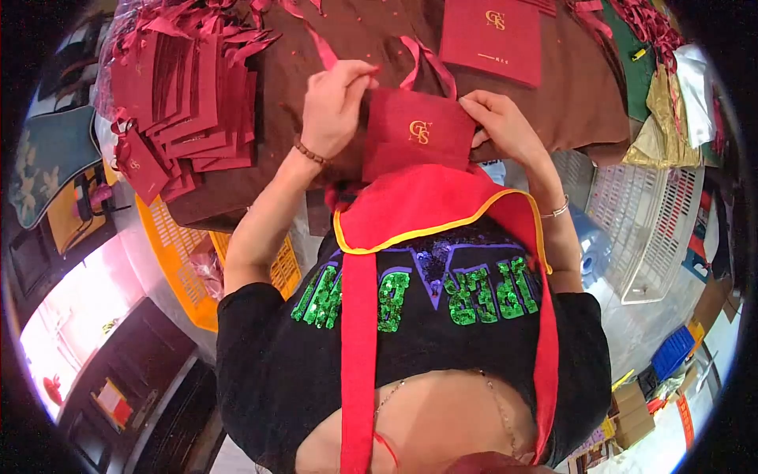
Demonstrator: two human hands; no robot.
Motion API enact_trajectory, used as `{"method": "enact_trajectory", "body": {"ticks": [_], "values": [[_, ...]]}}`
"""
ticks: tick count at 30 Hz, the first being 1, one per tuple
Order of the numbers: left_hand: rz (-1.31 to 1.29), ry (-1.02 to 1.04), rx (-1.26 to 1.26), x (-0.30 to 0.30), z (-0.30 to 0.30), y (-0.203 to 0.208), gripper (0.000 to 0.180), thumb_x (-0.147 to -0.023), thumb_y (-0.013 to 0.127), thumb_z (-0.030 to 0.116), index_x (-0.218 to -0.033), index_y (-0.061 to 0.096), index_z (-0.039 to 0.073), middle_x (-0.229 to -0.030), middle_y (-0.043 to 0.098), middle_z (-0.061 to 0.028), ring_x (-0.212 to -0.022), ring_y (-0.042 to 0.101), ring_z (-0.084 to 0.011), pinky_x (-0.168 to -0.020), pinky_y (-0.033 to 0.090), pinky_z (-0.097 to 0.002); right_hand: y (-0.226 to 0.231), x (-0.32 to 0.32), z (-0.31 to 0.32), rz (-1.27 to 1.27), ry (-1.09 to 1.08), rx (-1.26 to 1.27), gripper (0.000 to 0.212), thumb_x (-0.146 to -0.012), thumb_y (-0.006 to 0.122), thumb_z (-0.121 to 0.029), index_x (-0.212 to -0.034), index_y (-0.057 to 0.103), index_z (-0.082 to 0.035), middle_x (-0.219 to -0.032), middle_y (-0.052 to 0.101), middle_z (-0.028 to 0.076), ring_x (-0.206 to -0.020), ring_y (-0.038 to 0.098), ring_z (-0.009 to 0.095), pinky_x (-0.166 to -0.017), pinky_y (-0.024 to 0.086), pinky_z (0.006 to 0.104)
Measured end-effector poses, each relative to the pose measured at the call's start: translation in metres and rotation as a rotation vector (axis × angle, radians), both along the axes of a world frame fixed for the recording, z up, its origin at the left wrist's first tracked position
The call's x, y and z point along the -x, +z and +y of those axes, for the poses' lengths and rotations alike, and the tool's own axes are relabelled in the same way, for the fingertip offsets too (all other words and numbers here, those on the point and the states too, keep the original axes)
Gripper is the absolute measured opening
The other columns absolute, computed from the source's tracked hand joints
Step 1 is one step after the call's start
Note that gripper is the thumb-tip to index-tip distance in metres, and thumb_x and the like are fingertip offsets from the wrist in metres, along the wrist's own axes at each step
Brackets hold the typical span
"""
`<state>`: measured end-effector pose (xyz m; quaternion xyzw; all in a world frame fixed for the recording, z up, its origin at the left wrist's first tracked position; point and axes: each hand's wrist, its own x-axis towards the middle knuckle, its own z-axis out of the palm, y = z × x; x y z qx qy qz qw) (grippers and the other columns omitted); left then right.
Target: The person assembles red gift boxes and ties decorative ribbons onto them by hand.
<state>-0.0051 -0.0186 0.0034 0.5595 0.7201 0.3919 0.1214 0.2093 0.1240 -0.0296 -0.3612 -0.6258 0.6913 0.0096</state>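
Note:
A dark red paper gift bag with a gold emblem is held in front of me, its lower part against my red apron. My left hand is closed in a pinch by the bag's upper left corner, on a pinkish-red ribbon that runs up from the fingers. My right hand grips the bag's upper right edge, thumb and fingers closed on it. Above the bag's top a loose loop of ribbon curves over the brown cloth.
The table wears a brown cloth. Many similar red bags lie fanned at the left; flat red bags lie at the far right. Below the table stand an orange crate at left and a white plastic basket at right.

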Motion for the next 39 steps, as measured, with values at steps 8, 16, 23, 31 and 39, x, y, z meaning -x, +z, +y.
{"method": "enact_trajectory", "body": {"ticks": [8,16,23,31,39], "values": [[0.090,-0.191,0.175,-0.052,0.003,-0.015,0.016,-0.082,0.058,0.017,-0.095,0.063,0.008,-0.085,0.065,-0.0083,-0.079,0.063,-0.0226,-0.071,0.043,-0.0333,0.008,0.002,-0.002,-0.041,0.052,-0.035,0.025,-0.089,0.053,-0.021,-0.103,0.058,-0.001,-0.083,0.059,0.000,-0.064,0.054,0.005,-0.053,0.046,0.0182],[0.193,-0.167,0.141,-0.062,0.009,-0.019,0.013,-0.081,0.059,0.022,-0.087,0.064,0.012,-0.080,0.065,-0.0035,-0.077,0.061,-0.0202,-0.070,0.036,-0.0355,0.017,0.000,-0.009,-0.024,0.020,-0.088,0.022,-0.087,0.056,-0.018,-0.103,0.058,-0.003,-0.072,0.057,-0.001,-0.055,0.051,0.004,-0.048,0.041,0.0172],[0.219,-0.115,0.176,-0.069,0.019,-0.017,0.011,-0.080,0.059,0.020,-0.078,0.060,0.010,-0.071,0.062,-0.0059,-0.072,0.061,-0.0230,-0.064,0.038,-0.0382,0.017,-0.003,-0.011,0.024,0.057,-0.169,0.019,-0.083,0.061,-0.014,-0.100,0.056,-0.005,-0.061,0.051,-0.003,-0.053,0.047,0.003,-0.042,0.036,0.0186],[0.287,-0.060,0.059,-0.076,0.018,-0.017,0.010,-0.077,0.061,0.018,-0.073,0.055,0.010,-0.065,0.058,-0.0061,-0.065,0.058,-0.0238,-0.061,0.036,-0.0376,0.023,-0.003,-0.012,0.007,-0.001,0.043,0.018,-0.084,0.060,-0.015,-0.097,0.056,-0.003,-0.062,0.051,-0.003,-0.052,0.046,0.002,-0.040,0.034,0.0176],[0.411,-0.064,0.012,-0.081,0.020,-0.009,0.010,-0.075,0.061,0.014,-0.071,0.052,0.010,-0.065,0.056,-0.0057,-0.063,0.056,-0.0234,-0.060,0.035,-0.0369,0.020,-0.006,-0.016,0.063,0.033,-0.191,0.021,-0.080,0.062,-0.017,-0.091,0.060,0.001,-0.082,0.055,0.003,-0.068,0.052,0.009,-0.058,0.042,0.0246]]}}
